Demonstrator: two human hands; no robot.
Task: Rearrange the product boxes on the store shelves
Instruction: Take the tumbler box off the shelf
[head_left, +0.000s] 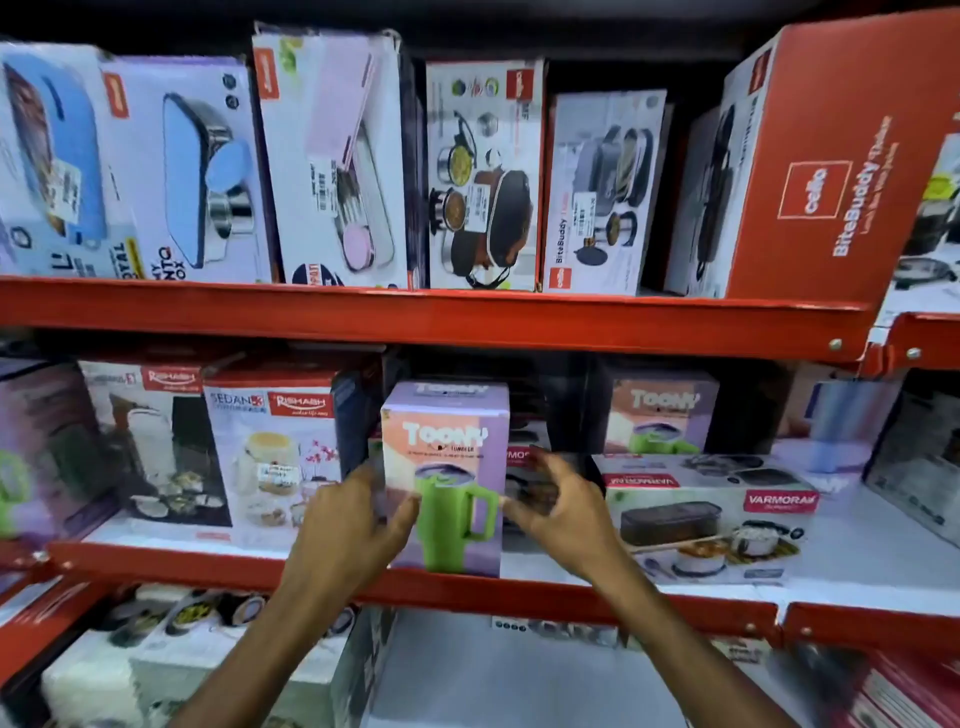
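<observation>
Both forearms reach up to the middle shelf (467, 584).
Left hand (347, 525) and right hand (563, 512), fingers spread, flank the upright Toony tumbler box (447, 467); grip unclear through blur.

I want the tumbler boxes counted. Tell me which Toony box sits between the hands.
The front Toony box, at the shelf edge between left hand and right hand; the other stands farther back right.

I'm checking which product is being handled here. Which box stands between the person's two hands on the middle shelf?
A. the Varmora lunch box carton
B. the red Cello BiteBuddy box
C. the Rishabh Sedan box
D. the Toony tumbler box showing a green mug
D: the left hand and right hand flank the upright lilac Toony tumbler box at the shelf's front edge.
</observation>
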